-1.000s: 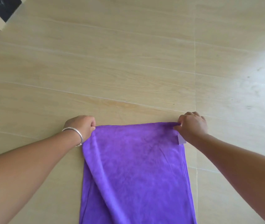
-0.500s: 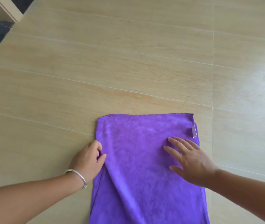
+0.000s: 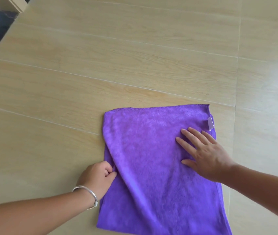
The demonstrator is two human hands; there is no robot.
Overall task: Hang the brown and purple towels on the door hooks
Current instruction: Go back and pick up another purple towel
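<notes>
- Right hand (image 3: 207, 156) lies flat, palm down, on the purple towel (image 3: 160, 167) at centre right of the frame. Fingers (image 3: 187, 146) straight and spread, pressing the cloth, gripping nothing.
- Left hand (image 3: 97, 177) at lower centre-left, at the towel's left edge. Fingers curled in, thumb against them, pinching a fold of that edge where a crease runs down and right across the cloth.
- Silver bangle (image 3: 90, 195) on the left wrist, clear of the towel.
- Purple towel lies on the floor (image 3: 101, 56), folded; layered edges show along its right side. It fills the lower centre of the frame and its lower end runs out of frame.
- Top hem straight and stitched, roughly parallel to the floor joints. Top left corner rounded over, top right corner sharp.
- Small pale label (image 3: 210, 123) on the right edge near the top right corner, just beyond the right fingertips, not touched.
- Floor: light wood-look planks. Bare floor spans the whole upper half of the frame, and lies left of the left hand and right of the towel.
- Upper left corner of the frame: floor ends at a dark strip with a pale frame edge (image 3: 16, 4); well apart from the towel.
</notes>
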